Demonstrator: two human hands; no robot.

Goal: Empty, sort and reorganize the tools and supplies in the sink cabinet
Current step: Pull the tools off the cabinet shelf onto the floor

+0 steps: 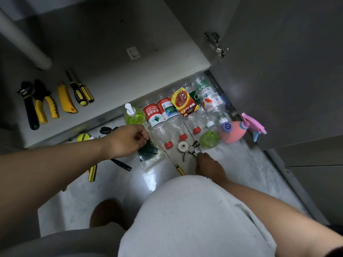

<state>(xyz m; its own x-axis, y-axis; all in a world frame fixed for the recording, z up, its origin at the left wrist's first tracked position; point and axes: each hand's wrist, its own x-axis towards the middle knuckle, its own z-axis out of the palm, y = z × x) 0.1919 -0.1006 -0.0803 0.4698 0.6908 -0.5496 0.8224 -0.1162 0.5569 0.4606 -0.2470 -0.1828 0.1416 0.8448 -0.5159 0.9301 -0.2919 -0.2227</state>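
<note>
Head view looks down at the floor [241, 164] in front of the open sink cabinet [104, 75]. On the cabinet's bottom shelf, well to the left, five tools lie side by side in a row: a black adjustable wrench [27, 104], yellow-handled pliers [44, 106], a yellow utility knife [66, 99] and two screwdrivers [81, 92]. The cabinet door [278, 71] stands open on the right.

On the floor just outside the cabinet edge, a row of clear plastic bottles [167, 112] lies with the red and white caps pointing towards the person. A green soap pump bottle [132, 114] sits at the left end of the row and a pink spray bottle [235, 130] at the right end, near the door. A green round piece [209, 139] and a white plastic nut [182, 146] lie near the caps.

The left hand [128, 140] reaches in with its fingers curled, pinching the top edge of a clear plastic bag [148, 153] that holds something dark green. The right hand [209, 166] points down with its fingers drawn together at the near end of a small metal tool [194, 145]; I cannot tell whether they pinch it or only touch it. A thin yellow-handled screwdriver [176, 165] lies on the floor between the two hands. A yellow tape measure [83, 137] sits beyond the left forearm.
</note>
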